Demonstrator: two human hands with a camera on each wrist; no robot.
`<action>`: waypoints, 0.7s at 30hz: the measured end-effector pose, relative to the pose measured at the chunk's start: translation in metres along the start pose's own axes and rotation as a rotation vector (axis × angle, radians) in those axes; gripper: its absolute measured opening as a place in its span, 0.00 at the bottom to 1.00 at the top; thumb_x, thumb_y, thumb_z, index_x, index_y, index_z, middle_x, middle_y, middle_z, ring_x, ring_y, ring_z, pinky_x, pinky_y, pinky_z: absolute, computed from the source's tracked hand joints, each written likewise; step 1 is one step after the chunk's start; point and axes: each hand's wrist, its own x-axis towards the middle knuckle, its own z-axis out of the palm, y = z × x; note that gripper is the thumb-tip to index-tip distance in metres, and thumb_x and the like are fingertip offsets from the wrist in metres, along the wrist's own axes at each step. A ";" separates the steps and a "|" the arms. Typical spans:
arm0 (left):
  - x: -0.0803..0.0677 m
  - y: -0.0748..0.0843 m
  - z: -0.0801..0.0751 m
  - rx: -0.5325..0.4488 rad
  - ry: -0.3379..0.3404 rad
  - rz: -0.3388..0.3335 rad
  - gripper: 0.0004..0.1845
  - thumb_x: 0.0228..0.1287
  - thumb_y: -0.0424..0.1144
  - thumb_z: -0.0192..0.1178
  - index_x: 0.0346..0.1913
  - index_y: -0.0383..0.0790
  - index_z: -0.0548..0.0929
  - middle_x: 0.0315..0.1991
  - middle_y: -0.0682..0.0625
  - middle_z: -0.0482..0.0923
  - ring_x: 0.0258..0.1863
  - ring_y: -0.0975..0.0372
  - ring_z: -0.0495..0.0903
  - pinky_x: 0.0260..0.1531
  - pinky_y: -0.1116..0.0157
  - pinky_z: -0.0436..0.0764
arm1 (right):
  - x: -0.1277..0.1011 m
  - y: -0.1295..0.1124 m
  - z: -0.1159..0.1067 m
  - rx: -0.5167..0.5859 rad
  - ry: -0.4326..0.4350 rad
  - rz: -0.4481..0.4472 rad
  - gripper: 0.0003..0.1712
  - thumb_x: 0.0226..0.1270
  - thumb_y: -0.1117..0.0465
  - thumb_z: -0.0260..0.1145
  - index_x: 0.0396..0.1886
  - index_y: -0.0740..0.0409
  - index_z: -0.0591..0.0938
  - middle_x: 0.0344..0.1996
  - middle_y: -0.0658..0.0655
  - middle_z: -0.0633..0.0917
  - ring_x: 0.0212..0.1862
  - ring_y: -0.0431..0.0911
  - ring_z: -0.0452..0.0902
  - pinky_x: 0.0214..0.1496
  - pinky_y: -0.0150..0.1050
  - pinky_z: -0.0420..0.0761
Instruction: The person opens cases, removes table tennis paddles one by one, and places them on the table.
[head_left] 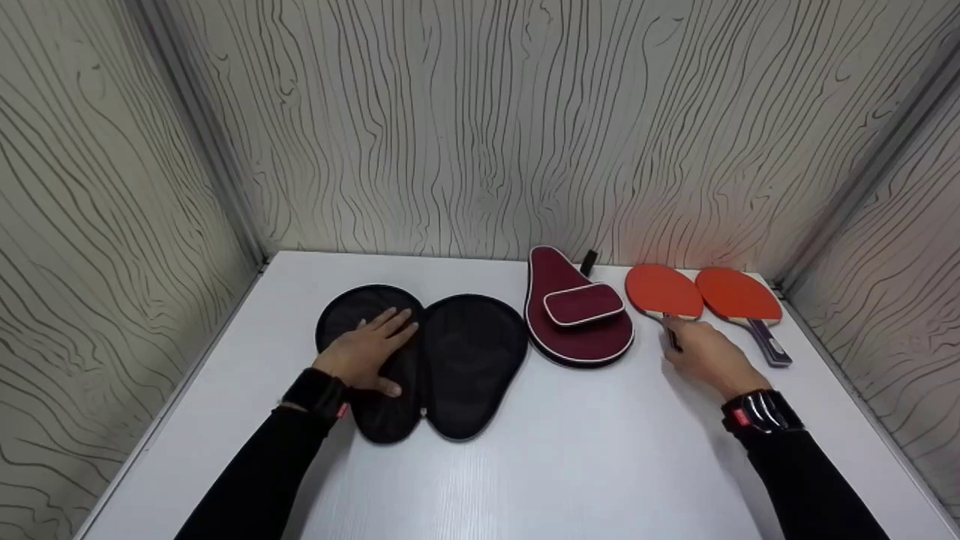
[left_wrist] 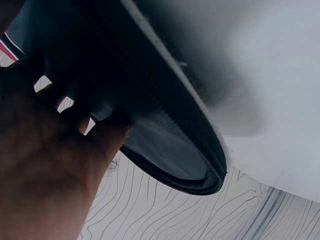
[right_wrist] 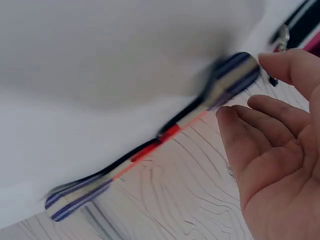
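Note:
An opened black paddle case (head_left: 474,360) lies unzipped, its two halves spread side by side. My left hand (head_left: 367,352) rests on the left half with fingers spread; in the left wrist view the palm (left_wrist: 47,155) is dark against the case's zippered edge (left_wrist: 200,150). On the right, my right hand (head_left: 705,354) is at the handle of the nearer red table tennis paddle (head_left: 664,291). From the right wrist, the thumb and fingertips sit on either side of the striped handle (right_wrist: 235,77), pinching its end.
A maroon paddle case (head_left: 577,345) with white piping and a small front pouch lies between the black case and the paddles. Another red paddle (head_left: 739,294) is at the far right, handle toward me. Patterned panels (head_left: 465,135) wall the white table (head_left: 525,480) at the back and sides.

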 end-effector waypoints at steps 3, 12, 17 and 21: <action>0.000 0.000 0.000 -0.004 -0.003 -0.002 0.62 0.70 0.57 0.84 0.95 0.34 0.61 0.98 0.34 0.53 0.98 0.36 0.54 0.90 0.30 0.69 | 0.001 -0.017 -0.006 0.005 0.058 -0.037 0.29 0.85 0.64 0.71 0.78 0.74 0.81 0.65 0.77 0.91 0.66 0.71 0.90 0.73 0.73 0.88; 0.000 -0.001 0.000 0.003 -0.007 -0.005 0.62 0.71 0.57 0.84 0.95 0.34 0.61 0.98 0.34 0.52 0.98 0.36 0.53 0.90 0.30 0.69 | -0.002 -0.084 -0.012 0.026 0.211 -0.190 0.29 0.87 0.62 0.73 0.80 0.66 0.83 0.75 0.70 0.89 0.78 0.67 0.86 0.77 0.67 0.88; 0.001 0.000 0.000 0.010 -0.014 -0.007 0.62 0.71 0.58 0.83 0.95 0.35 0.60 0.98 0.35 0.52 0.98 0.37 0.53 0.91 0.31 0.68 | -0.002 -0.115 -0.009 0.027 0.243 -0.281 0.28 0.86 0.62 0.74 0.79 0.64 0.85 0.74 0.67 0.90 0.77 0.63 0.89 0.76 0.63 0.90; 0.002 -0.001 0.000 0.002 -0.017 -0.004 0.62 0.71 0.57 0.84 0.95 0.35 0.60 0.98 0.34 0.52 0.98 0.37 0.53 0.91 0.30 0.68 | -0.001 -0.134 -0.004 -0.001 0.261 -0.341 0.27 0.86 0.61 0.74 0.78 0.63 0.86 0.73 0.67 0.91 0.75 0.62 0.90 0.76 0.61 0.91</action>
